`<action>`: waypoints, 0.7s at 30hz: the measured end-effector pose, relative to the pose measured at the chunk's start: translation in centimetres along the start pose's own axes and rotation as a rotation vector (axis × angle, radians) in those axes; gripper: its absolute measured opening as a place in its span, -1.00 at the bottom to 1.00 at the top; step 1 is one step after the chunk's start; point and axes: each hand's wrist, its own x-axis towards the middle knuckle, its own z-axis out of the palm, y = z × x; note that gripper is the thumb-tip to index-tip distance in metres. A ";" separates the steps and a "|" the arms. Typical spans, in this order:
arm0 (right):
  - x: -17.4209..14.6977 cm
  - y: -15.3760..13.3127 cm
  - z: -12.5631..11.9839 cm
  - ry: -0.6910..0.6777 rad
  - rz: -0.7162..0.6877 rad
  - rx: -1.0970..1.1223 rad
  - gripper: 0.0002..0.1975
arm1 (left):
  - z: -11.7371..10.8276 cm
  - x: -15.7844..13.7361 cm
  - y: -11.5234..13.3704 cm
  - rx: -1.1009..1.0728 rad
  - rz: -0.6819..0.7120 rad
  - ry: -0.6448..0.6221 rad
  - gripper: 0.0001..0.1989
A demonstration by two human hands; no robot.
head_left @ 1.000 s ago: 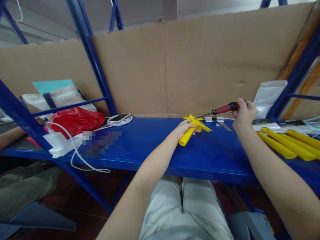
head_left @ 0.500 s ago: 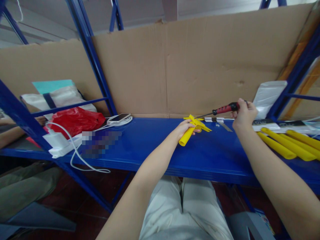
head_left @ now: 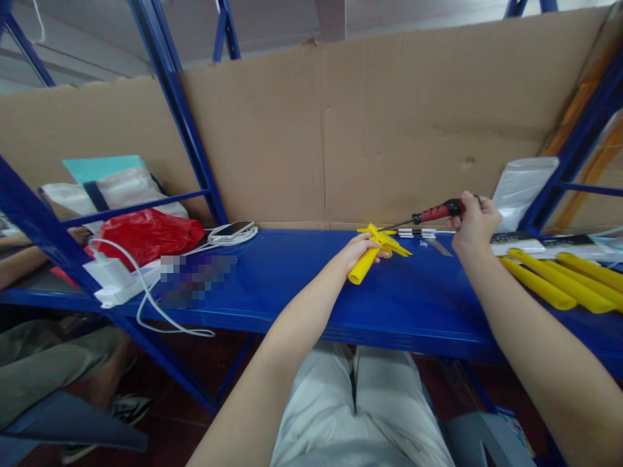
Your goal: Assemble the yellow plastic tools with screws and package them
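My left hand (head_left: pixel 363 251) is closed around a yellow plastic part with a tube-shaped handle (head_left: pixel 359 272), holding it just over the blue shelf. Prongs stick out of the part on its right side. In my right hand (head_left: pixel 476 217) is a screwdriver (head_left: pixel 438 211) with a red and black handle, gripped by the end of that handle. Its shaft slants down to the left and the tip meets the top of the yellow part. The exact contact point is too small to make out.
Several yellow tubes (head_left: pixel 545 285) lie at the right. Behind the screwdriver are small white-and-black pieces (head_left: pixel 416 233) and a flat metal strip (head_left: pixel 440 247). To the left are a phone (head_left: pixel 233 228), a red plastic bag (head_left: pixel 150 233) and a power strip (head_left: pixel 121 288). Cardboard (head_left: pixel 321 130) walls the back.
My hands, the screwdriver and the yellow part stay almost still. At the lower left, another person's leg has shifted and a shoe now shows.
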 end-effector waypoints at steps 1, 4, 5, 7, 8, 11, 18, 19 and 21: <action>0.0 0.0 0.0 -0.015 -0.015 -0.003 -0.72 | 0.0 0.0 0.0 0.001 0.000 0.003 -0.43; 0.0 0.2 -0.1 -0.049 -0.082 -0.016 -0.76 | 0.1 -0.1 0.0 -0.002 -0.004 0.016 -0.43; 0.0 0.2 -0.1 -0.058 -0.102 -0.021 -0.78 | 0.1 -0.1 0.0 -0.003 -0.005 0.016 -0.43; 0.1 0.3 -0.2 -0.071 -0.134 -0.031 -0.81 | 0.1 -0.1 -0.1 -0.001 -0.003 0.014 -0.44; 0.1 0.3 -0.2 -0.079 -0.144 -0.037 -0.83 | 0.1 0.0 -0.1 0.003 -0.001 0.018 -0.43; 0.1 0.4 -0.4 -0.118 -0.170 -0.068 -0.85 | -0.1 0.1 -0.3 0.014 0.009 0.046 -0.43; 0.2 0.7 -1.0 -0.232 -0.287 -0.129 -0.90 | -0.1 0.2 -0.3 0.021 0.071 0.097 -0.50; 0.2 0.7 -1.1 -0.239 -0.291 -0.130 -0.90 | -0.1 0.1 -0.3 0.030 0.073 0.114 -0.49; 0.3 0.8 -1.1 -0.248 -0.287 -0.126 -0.90 | 0.1 0.1 -0.3 0.059 0.085 0.158 -0.48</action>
